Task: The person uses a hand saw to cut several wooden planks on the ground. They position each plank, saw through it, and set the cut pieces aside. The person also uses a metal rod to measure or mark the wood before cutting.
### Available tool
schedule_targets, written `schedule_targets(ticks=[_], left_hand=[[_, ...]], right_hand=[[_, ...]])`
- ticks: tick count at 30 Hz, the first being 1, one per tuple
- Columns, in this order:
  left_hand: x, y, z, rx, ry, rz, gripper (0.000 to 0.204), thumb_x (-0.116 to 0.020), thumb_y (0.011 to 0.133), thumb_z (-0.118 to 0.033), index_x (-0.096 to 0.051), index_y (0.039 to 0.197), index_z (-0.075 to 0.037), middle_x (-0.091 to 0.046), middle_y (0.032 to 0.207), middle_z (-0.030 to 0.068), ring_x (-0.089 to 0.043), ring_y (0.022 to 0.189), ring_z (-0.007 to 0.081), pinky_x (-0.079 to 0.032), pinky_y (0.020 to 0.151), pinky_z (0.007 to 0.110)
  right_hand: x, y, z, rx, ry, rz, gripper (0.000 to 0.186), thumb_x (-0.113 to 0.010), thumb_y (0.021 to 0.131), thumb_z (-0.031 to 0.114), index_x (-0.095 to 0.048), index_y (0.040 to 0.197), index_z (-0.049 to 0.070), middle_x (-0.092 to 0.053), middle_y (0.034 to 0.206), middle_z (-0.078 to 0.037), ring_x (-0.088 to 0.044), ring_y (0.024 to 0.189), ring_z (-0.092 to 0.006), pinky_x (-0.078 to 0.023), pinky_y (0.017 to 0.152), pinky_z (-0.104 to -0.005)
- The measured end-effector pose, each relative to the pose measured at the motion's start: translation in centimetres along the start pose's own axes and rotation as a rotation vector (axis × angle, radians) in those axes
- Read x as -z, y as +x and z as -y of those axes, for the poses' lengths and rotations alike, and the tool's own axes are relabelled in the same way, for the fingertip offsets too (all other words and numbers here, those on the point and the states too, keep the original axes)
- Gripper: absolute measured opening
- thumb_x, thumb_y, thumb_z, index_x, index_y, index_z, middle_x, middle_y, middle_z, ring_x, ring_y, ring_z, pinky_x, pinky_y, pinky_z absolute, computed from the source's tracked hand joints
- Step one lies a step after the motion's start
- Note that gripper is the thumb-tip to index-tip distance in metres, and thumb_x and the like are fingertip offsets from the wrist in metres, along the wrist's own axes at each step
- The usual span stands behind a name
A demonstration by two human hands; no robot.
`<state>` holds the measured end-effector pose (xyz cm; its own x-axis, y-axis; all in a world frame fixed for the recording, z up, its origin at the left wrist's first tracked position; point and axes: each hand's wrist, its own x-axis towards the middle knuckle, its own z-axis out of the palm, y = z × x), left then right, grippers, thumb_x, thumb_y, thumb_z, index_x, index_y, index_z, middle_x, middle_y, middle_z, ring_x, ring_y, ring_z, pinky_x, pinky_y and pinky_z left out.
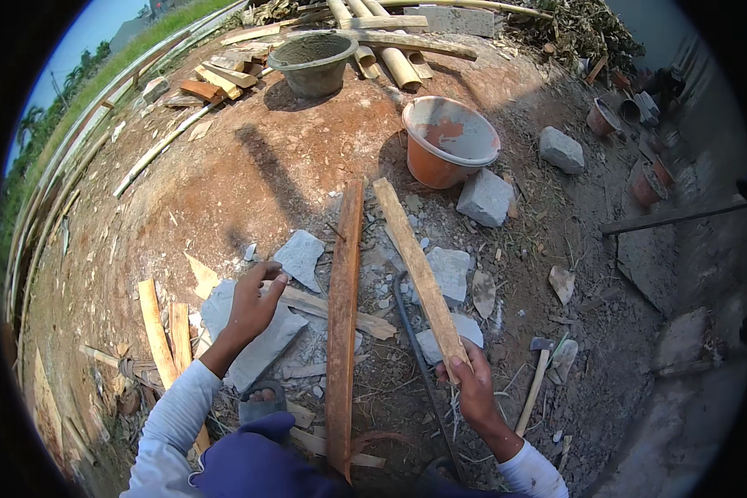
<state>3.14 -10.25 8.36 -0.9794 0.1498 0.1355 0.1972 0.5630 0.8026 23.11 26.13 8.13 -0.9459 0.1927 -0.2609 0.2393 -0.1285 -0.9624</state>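
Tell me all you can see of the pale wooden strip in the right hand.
The pale wooden strip is long, narrow, straight and tan, apparently rough-sawn timber with darker flecks. Its far end looks bluntly cut; the right hand grips the near end, thumb on top. It slants from lower right to upper left, right of the reddish-brown board, over rubble-strewn ground. Whether it touches the grey stones behind it, I cannot tell.

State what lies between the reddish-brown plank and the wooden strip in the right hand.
In the head view, small stone chips, a short board's end and a dark hooked bar lie between the plank and the wooden strip.
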Motion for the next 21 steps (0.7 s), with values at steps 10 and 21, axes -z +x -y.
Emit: schedule_targets(ticks=[10,21], left_hand=[[-11.0,-12.4,-4.3,0.211,0.341,0.137,0.072,-0.075,0.092,-0.036,-0.047,0.140,0.010,-0.056,0.135,0.0327,-0.055,0.129,0.0455,-0.042,0.111,0.049],[-13.4,-14.9,-2.0,0.633,0.551,0.509,0.091,-0.083,0.078,-0.058,-0.060,0.122,0.019,-0.068,0.118,0.0357,-0.071,0.108,0.0445,-0.057,0.092,0.047]], right_hand=[[-3.9,-11.2,-14.5,0.085,-0.233,-0.141,0.060,-0.064,0.102,0.027,-0.040,0.146,-0.007,-0.044,0.134,-0.025,-0.049,0.125,-0.0375,-0.038,0.110,-0.0476],[2.1,-7.4,-11.4,-0.461,0.255,0.473,0.054,-0.074,0.089,0.013,-0.057,0.137,-0.008,-0.070,0.106,-0.009,-0.069,0.092,-0.0159,-0.054,0.083,-0.0290]])
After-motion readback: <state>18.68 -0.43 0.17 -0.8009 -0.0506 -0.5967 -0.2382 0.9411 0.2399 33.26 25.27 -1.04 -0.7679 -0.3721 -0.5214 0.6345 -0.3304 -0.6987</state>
